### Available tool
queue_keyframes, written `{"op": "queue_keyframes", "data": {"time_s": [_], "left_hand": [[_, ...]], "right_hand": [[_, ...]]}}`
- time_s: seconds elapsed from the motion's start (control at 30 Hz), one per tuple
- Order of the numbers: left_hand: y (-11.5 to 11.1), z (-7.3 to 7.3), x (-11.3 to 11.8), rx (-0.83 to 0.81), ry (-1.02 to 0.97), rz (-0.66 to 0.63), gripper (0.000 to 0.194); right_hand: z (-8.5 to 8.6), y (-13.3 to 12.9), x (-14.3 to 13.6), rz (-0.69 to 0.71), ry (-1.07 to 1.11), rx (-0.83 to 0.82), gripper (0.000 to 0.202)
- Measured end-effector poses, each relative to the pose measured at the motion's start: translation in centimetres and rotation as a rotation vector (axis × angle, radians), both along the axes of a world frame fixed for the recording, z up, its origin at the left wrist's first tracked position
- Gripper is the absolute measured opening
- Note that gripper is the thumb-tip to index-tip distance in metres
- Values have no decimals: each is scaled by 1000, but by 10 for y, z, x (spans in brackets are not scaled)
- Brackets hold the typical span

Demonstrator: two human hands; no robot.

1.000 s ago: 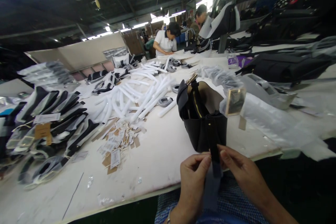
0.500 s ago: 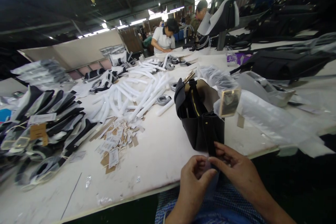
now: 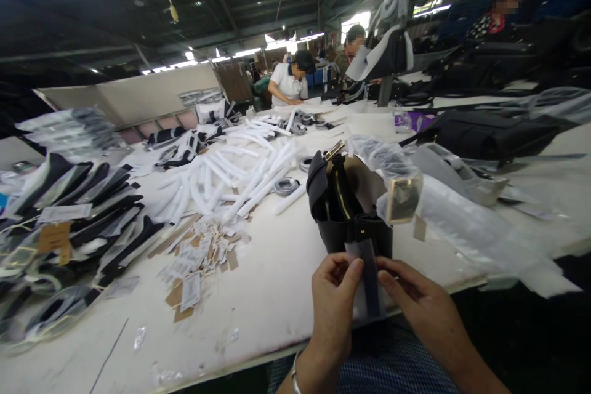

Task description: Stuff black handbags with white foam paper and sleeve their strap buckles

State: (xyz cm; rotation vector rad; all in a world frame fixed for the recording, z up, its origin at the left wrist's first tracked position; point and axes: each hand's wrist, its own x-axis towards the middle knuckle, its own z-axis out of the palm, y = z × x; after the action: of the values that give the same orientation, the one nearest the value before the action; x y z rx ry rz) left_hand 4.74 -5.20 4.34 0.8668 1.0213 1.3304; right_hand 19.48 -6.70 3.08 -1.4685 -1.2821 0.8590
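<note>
— What has the seated person got hold of?

— A narrow black strap in a clear plastic sleeve point(image 3: 367, 280), hanging down the front of a small black leather handbag point(image 3: 344, 209). The left hand point(image 3: 333, 300) has its fingers point(image 3: 353, 271) closed on the sleeve's left edge; the right hand point(image 3: 418, 305) pinches the right edge, thumb and forefinger tight against it.

— Where does the bag stand?

— Upright on the long white bench point(image 3: 277, 271), near its front edge, just above both hands. Its mouth gapes open, showing a tan lining and a gold zip. A gold metal clasp wrapped in clear film point(image 3: 404, 197) sits at its right side, touching it.

— And round about?

— Right of the bag, a long grey form under clear plastic wrapping point(image 3: 466, 221) lies across the bench. Left of it, a scatter of small white and brown paper tags point(image 3: 198, 258). Beyond those, a heap of white foam tubes point(image 3: 240, 172), with a coiled grey roll point(image 3: 286, 186) beside them. Far left, a stack of black straps in plastic bags point(image 3: 87, 209).

— Anyone else?

— A person in a white shirt point(image 3: 289, 80) bends over the far end of the bench, well apart from these hands.
</note>
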Motion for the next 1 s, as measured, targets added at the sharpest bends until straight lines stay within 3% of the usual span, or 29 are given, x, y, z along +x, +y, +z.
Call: {"op": "queue_keyframes", "data": {"time_s": [0.17, 0.37, 0.53, 1.0], "left_hand": [[8, 8, -5, 72, 80, 20, 25], [14, 11, -10, 103, 112, 18, 25], [12, 10, -11, 117, 125, 33, 24], [-11, -15, 1, 58, 143, 35, 29]], "right_hand": [[23, 14, -6, -8, -33, 40, 38], [25, 23, -11, 83, 63, -20, 40], [28, 26, -13, 78, 47, -7, 37], [23, 12, -19, 53, 38, -21, 37]]}}
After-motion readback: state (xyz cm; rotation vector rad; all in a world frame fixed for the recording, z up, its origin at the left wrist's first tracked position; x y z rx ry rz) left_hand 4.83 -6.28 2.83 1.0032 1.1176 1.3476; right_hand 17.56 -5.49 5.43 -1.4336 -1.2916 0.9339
